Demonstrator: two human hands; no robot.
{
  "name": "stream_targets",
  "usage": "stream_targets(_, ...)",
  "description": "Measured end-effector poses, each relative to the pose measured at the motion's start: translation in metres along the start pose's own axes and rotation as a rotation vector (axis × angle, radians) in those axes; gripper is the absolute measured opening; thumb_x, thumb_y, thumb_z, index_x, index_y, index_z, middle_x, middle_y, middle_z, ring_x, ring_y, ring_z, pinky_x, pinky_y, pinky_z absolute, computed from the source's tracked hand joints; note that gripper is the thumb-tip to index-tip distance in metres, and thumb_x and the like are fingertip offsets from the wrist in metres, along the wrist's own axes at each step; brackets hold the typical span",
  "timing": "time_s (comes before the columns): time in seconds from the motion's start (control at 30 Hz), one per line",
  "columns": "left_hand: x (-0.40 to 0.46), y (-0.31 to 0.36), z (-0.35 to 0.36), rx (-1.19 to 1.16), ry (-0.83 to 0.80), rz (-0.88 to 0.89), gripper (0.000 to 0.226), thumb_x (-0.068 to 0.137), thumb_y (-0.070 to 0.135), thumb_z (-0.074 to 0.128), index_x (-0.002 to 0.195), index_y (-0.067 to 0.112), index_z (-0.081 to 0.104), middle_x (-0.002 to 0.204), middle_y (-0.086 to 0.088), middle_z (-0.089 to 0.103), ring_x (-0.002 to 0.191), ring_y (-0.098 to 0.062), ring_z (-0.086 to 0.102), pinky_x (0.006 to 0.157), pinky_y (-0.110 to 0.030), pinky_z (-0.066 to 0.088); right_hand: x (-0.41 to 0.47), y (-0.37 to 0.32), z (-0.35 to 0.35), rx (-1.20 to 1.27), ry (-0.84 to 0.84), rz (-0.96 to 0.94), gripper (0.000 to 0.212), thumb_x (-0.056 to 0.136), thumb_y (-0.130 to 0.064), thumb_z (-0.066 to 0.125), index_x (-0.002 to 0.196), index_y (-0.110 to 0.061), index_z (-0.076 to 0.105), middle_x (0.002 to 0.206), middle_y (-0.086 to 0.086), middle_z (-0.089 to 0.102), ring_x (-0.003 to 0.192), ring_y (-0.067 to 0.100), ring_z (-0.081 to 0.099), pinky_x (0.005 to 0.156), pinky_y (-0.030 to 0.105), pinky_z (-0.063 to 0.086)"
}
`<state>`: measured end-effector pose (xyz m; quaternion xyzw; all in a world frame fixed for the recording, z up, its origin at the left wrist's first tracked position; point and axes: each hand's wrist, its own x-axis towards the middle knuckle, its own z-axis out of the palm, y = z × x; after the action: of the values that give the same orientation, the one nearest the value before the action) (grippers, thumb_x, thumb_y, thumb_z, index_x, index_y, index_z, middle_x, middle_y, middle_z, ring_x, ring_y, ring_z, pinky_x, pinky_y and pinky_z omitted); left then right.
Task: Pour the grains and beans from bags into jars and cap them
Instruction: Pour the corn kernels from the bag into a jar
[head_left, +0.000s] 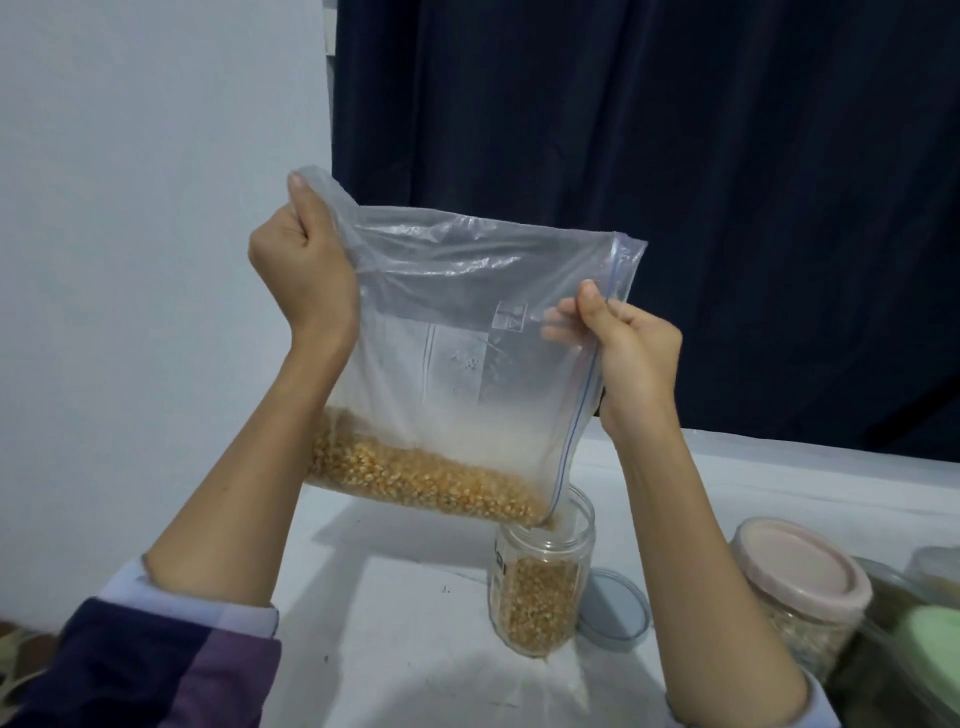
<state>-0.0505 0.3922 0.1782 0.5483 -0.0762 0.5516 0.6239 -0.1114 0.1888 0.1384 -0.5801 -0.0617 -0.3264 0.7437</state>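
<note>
Crinkly clear zip bag (467, 332) hangs tilted over the white tabletop (405, 597), its mouth corner dipped into a round clear jar (543, 582) half full of yellow kernels (426, 480). Left hand (306, 265) fists the bag's upper corner in a tight grip; right hand (631, 348) pinches the blue-lined zip edge. A flat round lid (615, 608) lies just beside the jar.

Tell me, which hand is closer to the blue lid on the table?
Right. The right hand pinches the bag above the blue lid; the left hand is farther left, higher.

No text can be read — the bag (457, 364) bears faint printed squares, the jar (540, 587) a blurred label
</note>
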Motion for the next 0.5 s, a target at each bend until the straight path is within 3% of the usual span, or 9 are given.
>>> stream_targets(0.1, 0.0000, 0.0028, 0.0011, 0.005, -0.002, 0.000, 0.054, 0.101, 0.022, 0.038, 0.051, 0.022, 0.018, 0.034, 0.012, 0.022, 0.039, -0.005, 0.019, 0.045, -0.018, 0.016, -0.0002, -0.0003, 0.0001, -0.001, 0.029, -0.001, 0.020, 0.090, -0.018, 0.065, 0.073, -0.008, 0.070, 0.068, 0.002, 0.073, 0.067, 0.014, 0.071, 0.096, 0.037, 0.051)
stream_targets(0.5, -0.0028, 0.0068, 0.0021, 0.001, -0.017, 0.001, 0.054, 0.101, 0.021, 0.038, 0.052, 0.022, 0.017, 0.034, 0.012, 0.021, 0.039, -0.005, 0.018, 0.045, -0.018, 0.015, 0.0009, 0.0014, -0.0016, 0.009, 0.022, 0.007, 0.019, 0.090, -0.017, 0.065, 0.074, -0.008, 0.070, 0.066, 0.001, 0.073, 0.070, 0.012, 0.072, 0.093, 0.030, 0.052)
